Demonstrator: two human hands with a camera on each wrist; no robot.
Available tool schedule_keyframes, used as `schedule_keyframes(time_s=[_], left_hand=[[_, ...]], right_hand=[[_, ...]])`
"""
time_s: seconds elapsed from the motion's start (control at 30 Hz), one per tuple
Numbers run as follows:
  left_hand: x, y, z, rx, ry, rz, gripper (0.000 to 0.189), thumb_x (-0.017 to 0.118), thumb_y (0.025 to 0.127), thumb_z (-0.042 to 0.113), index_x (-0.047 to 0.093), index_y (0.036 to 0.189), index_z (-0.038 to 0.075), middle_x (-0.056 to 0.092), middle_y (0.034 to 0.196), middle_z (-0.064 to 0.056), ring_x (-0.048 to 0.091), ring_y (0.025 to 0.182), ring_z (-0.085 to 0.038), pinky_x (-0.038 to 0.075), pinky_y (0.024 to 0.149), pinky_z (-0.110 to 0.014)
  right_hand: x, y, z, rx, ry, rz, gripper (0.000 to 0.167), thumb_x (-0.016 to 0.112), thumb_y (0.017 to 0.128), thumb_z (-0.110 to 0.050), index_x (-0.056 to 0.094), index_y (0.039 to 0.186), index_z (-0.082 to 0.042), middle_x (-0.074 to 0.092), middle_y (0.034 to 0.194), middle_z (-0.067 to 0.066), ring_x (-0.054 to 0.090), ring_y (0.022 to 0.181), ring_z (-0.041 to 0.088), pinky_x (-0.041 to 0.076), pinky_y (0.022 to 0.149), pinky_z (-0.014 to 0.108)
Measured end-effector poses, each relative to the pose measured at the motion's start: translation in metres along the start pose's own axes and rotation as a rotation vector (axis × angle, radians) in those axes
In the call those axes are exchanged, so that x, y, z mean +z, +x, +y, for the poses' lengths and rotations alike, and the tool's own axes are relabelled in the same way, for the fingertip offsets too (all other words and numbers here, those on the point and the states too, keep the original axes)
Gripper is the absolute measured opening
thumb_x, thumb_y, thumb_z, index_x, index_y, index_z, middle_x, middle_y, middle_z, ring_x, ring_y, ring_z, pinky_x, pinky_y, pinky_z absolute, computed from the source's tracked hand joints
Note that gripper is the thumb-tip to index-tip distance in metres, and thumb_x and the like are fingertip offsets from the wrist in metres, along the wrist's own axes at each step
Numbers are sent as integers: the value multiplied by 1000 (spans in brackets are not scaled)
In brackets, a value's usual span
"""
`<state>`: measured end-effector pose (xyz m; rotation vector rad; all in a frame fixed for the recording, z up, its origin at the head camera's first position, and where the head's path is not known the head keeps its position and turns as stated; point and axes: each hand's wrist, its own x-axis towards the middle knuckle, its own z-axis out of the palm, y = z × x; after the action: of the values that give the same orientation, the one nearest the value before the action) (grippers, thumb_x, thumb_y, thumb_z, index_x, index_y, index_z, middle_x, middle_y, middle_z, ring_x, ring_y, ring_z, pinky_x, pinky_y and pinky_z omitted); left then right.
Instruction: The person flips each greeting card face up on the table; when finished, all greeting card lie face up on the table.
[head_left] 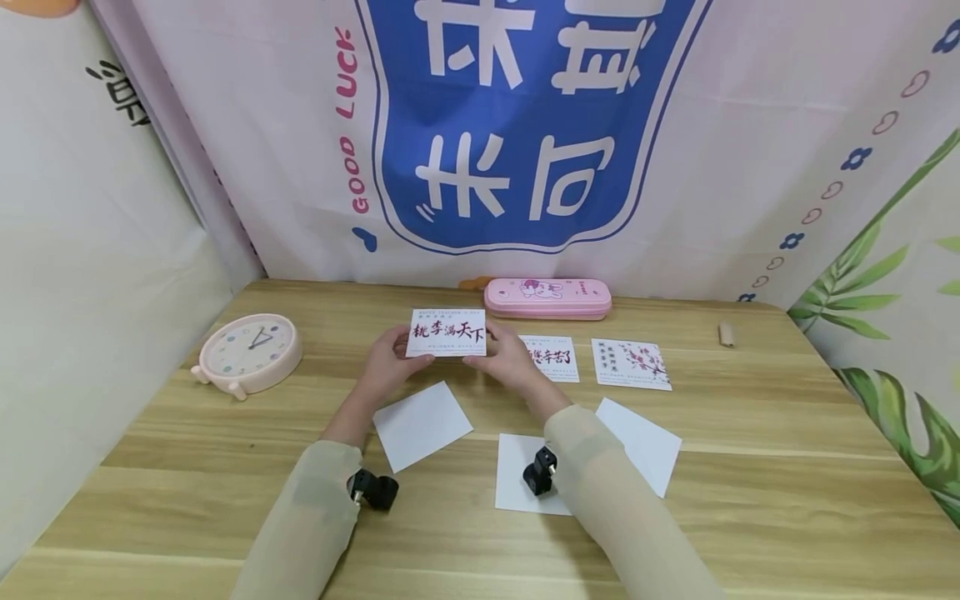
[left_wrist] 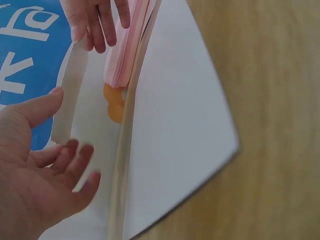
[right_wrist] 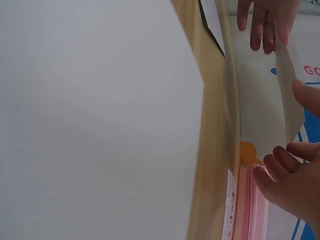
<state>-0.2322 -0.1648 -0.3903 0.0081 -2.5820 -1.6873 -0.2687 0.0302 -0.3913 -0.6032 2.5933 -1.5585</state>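
Note:
A white card (head_left: 448, 332) with dark red Chinese writing is held up, printed face toward me. My left hand (head_left: 388, 360) pinches its left side, thumb in front. The right hand (head_left: 512, 360) pinches the opposite side in the same way. Both wrist views show the card (left_wrist: 70, 92) nearly edge-on, with the other fingers loosely bent around it. Behind the right hand, a second printed card (head_left: 555, 360) lies partly hidden on the table. A card with red blossoms (head_left: 633, 365) lies to its right. Below the left hand is a blank white sheet (head_left: 423, 427).
A pink pencil case (head_left: 549, 302) stands at the table's back edge. On the left lies a round pink clock (head_left: 252, 352). Two more white sheets, one left (head_left: 516, 479) and one right (head_left: 647, 450), lie partly under the right forearm. A small tan block (head_left: 726, 335) is far right.

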Motion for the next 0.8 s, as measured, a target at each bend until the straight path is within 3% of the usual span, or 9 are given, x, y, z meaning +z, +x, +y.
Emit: schedule_keyframes(time_s=[0.17,0.27,0.4,0.63,0.8], left_hand=[[-1,-1,-2,7,60,12,58,68,74,14,40,122,-3,33,130,-20,25,120,-34,23,97,-43],[-1,0,-4,5,75,3,59,68,73,13,39,123,-4,30,132,-21,23,121,-35,23,97,-45],[0,1,-8,12,148,1,59,68,73,16,40,122,-3,32,131,-20,25,121,-35,22,97,-46],[5,7,-14,66,375,-4,59,68,73,24,44,121,0,43,122,-19,35,113,-35,7,94,-53],[9,9,-18,101,413,-26,57,69,73,23,45,119,-1,46,119,-19,37,112,-35,8,91,-53]], right_hand=[[-1,-1,3,-5,-55,12,60,72,69,-18,47,122,-7,40,125,14,33,116,27,22,97,42],[-1,-1,5,26,-87,9,63,72,69,-21,45,123,-4,34,130,17,29,119,30,21,98,41],[0,-1,7,77,-147,17,70,73,68,-25,41,126,-3,25,135,20,23,122,33,18,99,43],[-1,-3,14,78,-281,20,68,73,67,-27,45,124,-4,26,134,22,24,121,36,16,98,47],[-1,-5,19,75,-352,15,66,73,67,-29,47,122,-3,28,133,21,26,120,35,15,98,48]])
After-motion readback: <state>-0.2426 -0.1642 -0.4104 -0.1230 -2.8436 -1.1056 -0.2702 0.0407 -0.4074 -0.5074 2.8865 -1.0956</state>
